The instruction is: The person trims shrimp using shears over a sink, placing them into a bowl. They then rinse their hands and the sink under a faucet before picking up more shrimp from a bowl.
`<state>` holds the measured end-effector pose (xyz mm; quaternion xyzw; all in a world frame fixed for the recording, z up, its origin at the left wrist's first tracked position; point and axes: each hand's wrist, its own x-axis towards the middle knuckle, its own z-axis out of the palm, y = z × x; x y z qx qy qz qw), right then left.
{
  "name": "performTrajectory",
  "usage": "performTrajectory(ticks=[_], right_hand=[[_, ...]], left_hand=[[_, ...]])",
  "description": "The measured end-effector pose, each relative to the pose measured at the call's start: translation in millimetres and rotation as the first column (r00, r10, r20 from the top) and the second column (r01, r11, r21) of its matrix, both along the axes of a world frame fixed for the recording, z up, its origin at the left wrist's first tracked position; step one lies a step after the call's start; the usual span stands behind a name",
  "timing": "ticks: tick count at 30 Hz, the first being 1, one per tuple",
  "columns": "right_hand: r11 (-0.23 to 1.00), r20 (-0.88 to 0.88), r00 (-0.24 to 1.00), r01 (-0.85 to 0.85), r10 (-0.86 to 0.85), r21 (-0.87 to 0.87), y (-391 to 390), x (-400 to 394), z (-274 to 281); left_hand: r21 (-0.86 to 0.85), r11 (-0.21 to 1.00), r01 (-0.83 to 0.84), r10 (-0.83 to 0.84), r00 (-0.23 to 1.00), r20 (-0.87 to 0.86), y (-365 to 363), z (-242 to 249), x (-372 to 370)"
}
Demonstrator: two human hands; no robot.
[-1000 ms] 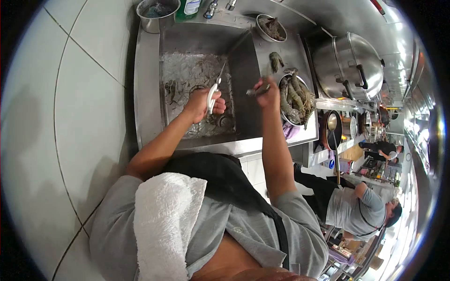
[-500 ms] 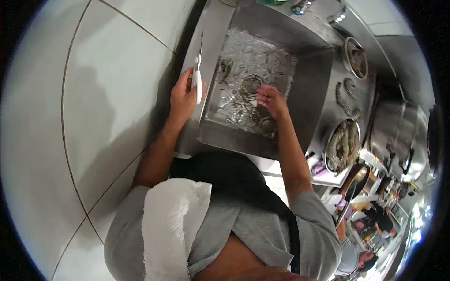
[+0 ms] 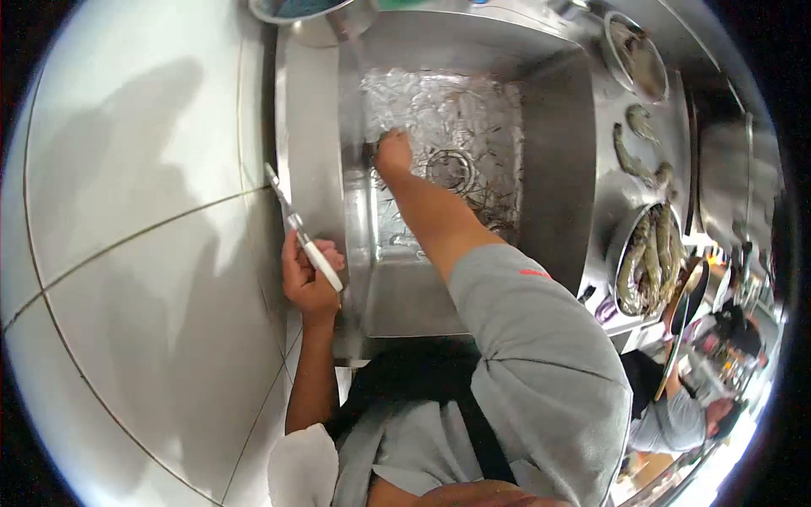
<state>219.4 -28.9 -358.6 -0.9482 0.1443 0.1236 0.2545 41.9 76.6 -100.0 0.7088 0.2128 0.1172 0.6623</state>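
My left hand (image 3: 310,272) is closed around white-handled scissors (image 3: 314,258) over the sink's left rim, their tips pointing up and away. My right hand (image 3: 394,155) reaches down to the left side of the metal sink (image 3: 414,313). Its fingers are curled together at a small dark thing that I cannot make out. Wet scraps and shallow water (image 3: 473,114) cover the sink floor around the round drain (image 3: 450,171).
Right of the sink are a bowl of shrimp (image 3: 649,262), loose shrimp (image 3: 629,156) and another metal bowl (image 3: 635,57). A metal pot (image 3: 325,27) stands at the back left. Two people (image 3: 686,422) are at the lower right.
My right hand has moved left across the sink, and its fingers have closed. My left hand still holds the scissors, now tilted the other way. The view has shifted.
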Motion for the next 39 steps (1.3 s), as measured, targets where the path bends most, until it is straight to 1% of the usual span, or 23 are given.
performTrajectory(ticks=[1,2,3,4,5,6,8,10,13,14,15,16,18,19,22,23,29,32,33,34,35,37,39], right_hand=[[0.998,-0.020,0.999,-0.048,0.049,0.052,-8.6,-0.9,7.6],[0.964,0.047,0.965,-0.253,0.257,-0.086,-17.1,-8.9,-9.4],[0.980,-0.085,0.977,-0.191,0.195,0.059,-24.5,-13.8,-49.1],[0.970,-0.153,0.959,-0.228,0.238,0.082,-37.9,-27.8,-36.9],[0.959,-0.218,0.935,-0.263,0.281,0.107,-51.7,-41.1,-23.4],[0.964,-0.227,0.953,-0.152,0.201,0.218,-63.5,-56.2,-23.8],[0.904,-0.258,0.966,0.086,0.027,0.419,-88.0,-86.8,-26.0],[0.883,-0.152,0.988,0.090,-0.021,0.462,-110.2,-112.1,68.9],[0.704,-0.319,0.940,0.308,-0.121,0.640,-130.4,-140.9,164.9],[0.618,-0.339,0.923,0.374,-0.179,0.692,-134.3,-149.4,190.3],[0.524,-0.359,0.904,0.427,-0.231,0.737,-139.5,-155.7,206.3],[0.514,-0.359,0.896,0.444,-0.261,0.734,-147.5,-158.9,214.7],[0.493,-0.361,0.880,0.473,-0.309,0.731,-159.3,-163.3,226.1],[0.638,-0.199,0.938,0.339,-0.283,0.692,-161.6,-158.6,187.8],[0.263,-0.440,0.793,0.571,-0.422,0.777,-176.1,-171.1,226.8],[0.295,-0.452,0.779,0.597,-0.435,0.746,-180.8,-171.7,228.3],[0.035,-0.471,0.788,0.526,-0.396,0.850,-188.2,-196.5,295.5],[-0.189,-0.568,0.809,0.540,-0.153,0.820,-199.8,-204.5,302.5],[0.014,-0.576,0.802,0.585,-0.161,0.811,-206.0,-208.5,315.8],[0.445,-0.247,0.925,0.359,-0.290,0.820,-208.4,-211.7,310.1],[0.808,0.117,0.963,0.135,-0.244,0.574,-209.2,-216.9,298.2],[0.974,0.470,0.880,-0.162,0.071,0.156,-214.9,-222.8,307.8],[0.786,0.326,0.934,-0.308,0.143,0.537,-211.9,-214.6,316.1]], left_hand=[[-0.031,0.999,0.007,-0.007,1.000,0.016,2.8,-6.4,-1.6],[-0.063,0.998,0.017,-0.014,0.999,0.038,6.8,-12.4,-2.5],[-0.007,1.000,0.004,-0.004,1.000,0.031,6.5,-7.8,-1.2],[0.037,0.999,0.006,-0.007,1.000,0.027,2.7,-3.9,0.1],[-0.098,0.995,-0.026,0.030,0.999,0.043,1.4,-9.1,0.6],[0.085,0.995,0.052,-0.054,0.998,0.020,-3.7,6.1,2.9],[0.038,0.992,0.122,-0.123,0.992,0.011,2.6,4.7,5.9],[0.080,0.948,0.307,-0.312,0.948,0.064,15.2,-12.9,11.9],[0.335,0.798,0.501,-0.474,0.865,-0.165,-45.4,31.2,31.6],[0.451,0.673,0.586,-0.546,0.805,-0.231,-60.8,28.7,32.1],[0.443,0.597,0.668,-0.668,0.721,-0.187,-75.6,20.9,30.4],[0.442,0.512,0.737,-0.771,0.621,-0.141,-91.2,18.2,28.0],[0.442,0.345,0.828,-0.811,0.500,-0.303,-121.7,48.1,15.9],[0.457,0.323,0.829,-0.845,0.470,-0.255,-128.8,50.6,13.3],[0.507,0.303,0.807,-0.879,0.442,-0.180,-137.5,46.3,10.2],[0.539,0.284,0.793,-0.877,0.442,-0.188,-139.1,49.7,6.8],[0.668,0.208,0.714,-0.932,0.351,-0.086,-137.9,71.5,2.0],[0.394,0.380,0.837,-0.891,0.445,-0.087,-127.7,76.9,14.5],[0.262,0.404,0.877,-0.908,0.419,-0.005,-120.9,77.8,20.6],[0.118,0.418,0.901,-0.904,0.425,-0.045,-114.7,84.0,25.2],[-0.031,0.422,0.906,-0.905,0.418,-0.081,-109.3,93.3,28.5],[-0.254,0.371,0.893,-0.928,0.352,-0.120,-106.1,94.2,35.4],[-0.389,0.289,0.875,-0.957,0.263,-0.120,-101.1,89.0,42.6]])
